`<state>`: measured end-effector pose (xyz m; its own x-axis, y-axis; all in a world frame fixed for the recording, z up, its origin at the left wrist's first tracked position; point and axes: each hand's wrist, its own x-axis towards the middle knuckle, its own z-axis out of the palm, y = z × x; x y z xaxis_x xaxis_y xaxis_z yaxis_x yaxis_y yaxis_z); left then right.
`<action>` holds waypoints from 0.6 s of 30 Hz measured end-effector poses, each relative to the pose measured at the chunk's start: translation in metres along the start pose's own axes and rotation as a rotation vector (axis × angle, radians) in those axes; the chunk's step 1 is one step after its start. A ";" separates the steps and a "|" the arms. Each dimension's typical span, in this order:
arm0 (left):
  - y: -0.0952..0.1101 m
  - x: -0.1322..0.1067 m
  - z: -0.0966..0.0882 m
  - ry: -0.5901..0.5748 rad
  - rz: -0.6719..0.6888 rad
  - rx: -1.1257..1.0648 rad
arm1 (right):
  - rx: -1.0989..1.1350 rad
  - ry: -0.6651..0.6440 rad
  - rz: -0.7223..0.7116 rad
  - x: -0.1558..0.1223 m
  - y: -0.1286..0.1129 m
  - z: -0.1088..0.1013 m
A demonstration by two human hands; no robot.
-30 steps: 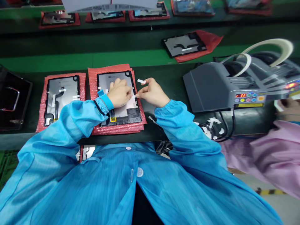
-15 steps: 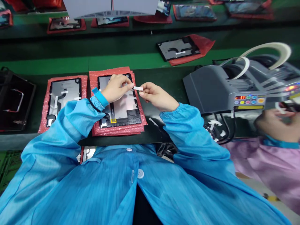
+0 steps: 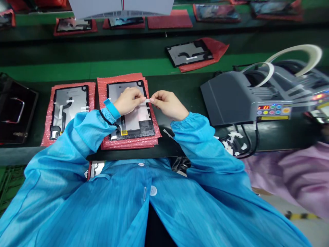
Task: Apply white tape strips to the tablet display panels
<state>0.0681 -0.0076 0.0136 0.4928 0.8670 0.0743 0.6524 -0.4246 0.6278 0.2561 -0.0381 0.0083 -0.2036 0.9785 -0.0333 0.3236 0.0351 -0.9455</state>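
Note:
A short strip of white tape [image 3: 147,101] is stretched between my two hands, over the right edge of a screen panel [image 3: 133,118]. My left hand [image 3: 130,100], above the panel, pinches the tape's left end. Its right end is pinched by my right hand [image 3: 168,103], just beyond the panel's right side. The panel lies on a stack of red bubble-wrap bags [image 3: 102,85]; it has a grey back, a black border and a yellow-edged label near the bottom. My left hand and wrist hide part of its left side.
To the left, a second panel [image 3: 69,103] rests on red bubble wrap, beside a black box [image 3: 17,109] with a metal handle. Grey tape dispensers [image 3: 228,96] stand at right, near tape scraps [image 3: 233,140]. Another panel [image 3: 190,53] lies farther back. A co-worker's pink sleeve [image 3: 305,171] shows at right.
My right hand has shifted slightly left, and my hands are closer together on the tape. The back panel on red wrap has slid left. The co-worker's hand has left the view.

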 end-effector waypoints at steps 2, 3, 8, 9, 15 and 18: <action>0.003 0.000 0.003 -0.008 -0.070 0.061 | -0.065 0.013 -0.001 0.003 0.002 0.003; 0.005 0.000 0.004 -0.010 -0.103 0.100 | -0.102 0.021 0.004 0.004 0.003 0.005; 0.011 0.000 0.008 -0.051 -0.154 0.233 | -0.239 0.014 0.032 0.007 0.009 0.009; 0.011 0.000 0.008 -0.058 -0.148 0.241 | -0.251 0.006 0.040 0.008 0.010 0.009; 0.013 -0.001 0.011 -0.073 -0.140 0.254 | -0.234 0.011 0.153 0.011 0.007 0.011; 0.018 0.001 0.016 -0.082 -0.172 0.284 | -0.071 -0.025 0.350 0.012 0.007 0.010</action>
<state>0.0896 -0.0180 0.0127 0.3983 0.9134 -0.0837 0.8588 -0.3394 0.3838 0.2470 -0.0285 -0.0015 -0.0911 0.9287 -0.3595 0.4412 -0.2860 -0.8506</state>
